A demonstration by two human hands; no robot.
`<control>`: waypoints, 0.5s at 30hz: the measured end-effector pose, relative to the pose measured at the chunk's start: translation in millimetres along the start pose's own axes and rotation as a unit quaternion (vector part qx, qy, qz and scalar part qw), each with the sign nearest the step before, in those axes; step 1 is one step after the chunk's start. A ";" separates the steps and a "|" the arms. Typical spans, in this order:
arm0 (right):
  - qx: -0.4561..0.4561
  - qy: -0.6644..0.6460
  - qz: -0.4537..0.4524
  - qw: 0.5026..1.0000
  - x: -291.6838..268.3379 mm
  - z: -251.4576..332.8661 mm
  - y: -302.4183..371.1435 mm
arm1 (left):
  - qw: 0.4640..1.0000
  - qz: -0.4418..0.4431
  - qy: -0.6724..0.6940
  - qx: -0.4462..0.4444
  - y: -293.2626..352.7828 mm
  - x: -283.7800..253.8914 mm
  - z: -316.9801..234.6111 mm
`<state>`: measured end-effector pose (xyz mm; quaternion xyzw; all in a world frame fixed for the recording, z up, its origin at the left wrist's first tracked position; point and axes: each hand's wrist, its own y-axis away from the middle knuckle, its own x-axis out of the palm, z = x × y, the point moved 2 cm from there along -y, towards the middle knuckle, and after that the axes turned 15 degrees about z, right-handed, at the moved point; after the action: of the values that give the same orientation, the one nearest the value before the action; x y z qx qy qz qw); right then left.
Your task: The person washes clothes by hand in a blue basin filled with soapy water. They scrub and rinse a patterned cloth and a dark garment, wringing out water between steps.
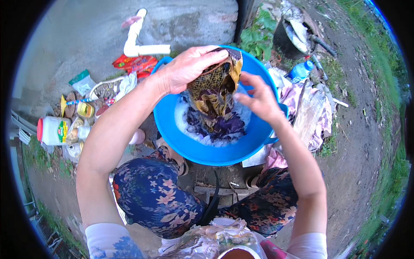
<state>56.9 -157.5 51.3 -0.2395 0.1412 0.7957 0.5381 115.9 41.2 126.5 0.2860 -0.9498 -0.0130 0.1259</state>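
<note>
A brown and yellow patterned cloth [210, 88] hangs over a round blue basin [172, 140], its lower end reaching down to the suds. My left hand [192, 67] grips its upper edge, thumb on the near side and the other fingers partly hidden behind the fabric. Just right of the cloth is my right hand [260, 97], its fingers bent but apart, with nothing visible between them. Beneath both hands, dark purple fabric [230, 126] lies in white foam in the basin.
A white drain pipe [148, 49] comes from the wall behind the basin. To the left stand a white tub with a red lid [54, 131] and red packets [136, 64]. Pink patterned fabric [321, 116], a blue bottle [301, 70] and a dark bucket [293, 41] are on the right.
</note>
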 end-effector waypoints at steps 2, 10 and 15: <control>-0.002 -0.028 0.030 0.999 16.8 -27.4 -6.4 | 0.999 0.016 -0.045 0.021 2.7 7.4 -34.8; 0.013 -0.376 -0.050 0.925 -40.9 -13.0 1.5 | 0.977 -0.154 -0.150 0.000 54.6 -36.8 -33.6; -0.007 -0.203 -0.092 0.975 -70.3 25.6 4.8 | 0.977 -0.115 -0.180 -0.005 64.8 -44.6 -18.5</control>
<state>68.1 -202.4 110.3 -0.0886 0.0005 0.7761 0.6244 121.3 120.6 140.3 0.3854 -0.9177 -0.0829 -0.0481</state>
